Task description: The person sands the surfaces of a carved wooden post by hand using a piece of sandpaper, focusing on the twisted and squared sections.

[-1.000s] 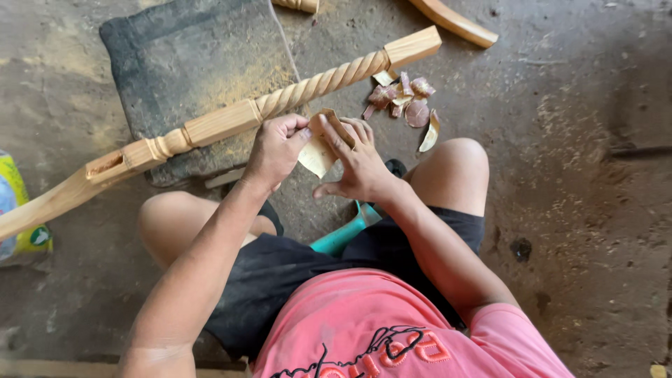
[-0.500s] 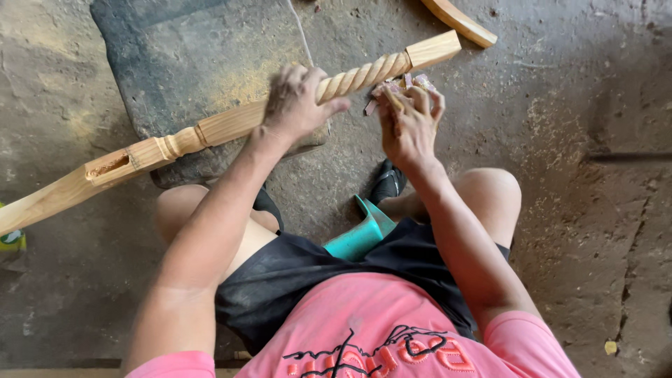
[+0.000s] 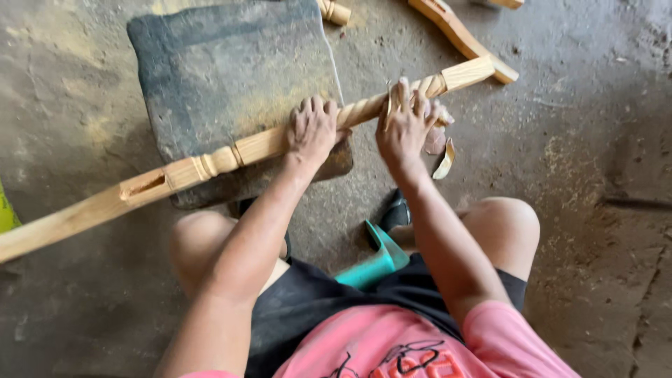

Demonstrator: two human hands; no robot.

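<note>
A long turned wooden post with a twisted rope section lies slanted across a dark padded block. My left hand grips the post at the start of the twist. My right hand presses a folded piece of sandpaper around the twisted part near the post's square end. Used scraps of sandpaper lie on the floor just beyond my right hand.
Other wooden pieces lie at the top on the dusty concrete floor. A teal plastic stool shows between my knees. A dark sandal sits by my right knee. A yellow-green object touches the left edge.
Both hands moved from holding the sandpaper in front of me onto the post; the left grips it, the right has slid along the twist with the sandpaper.
</note>
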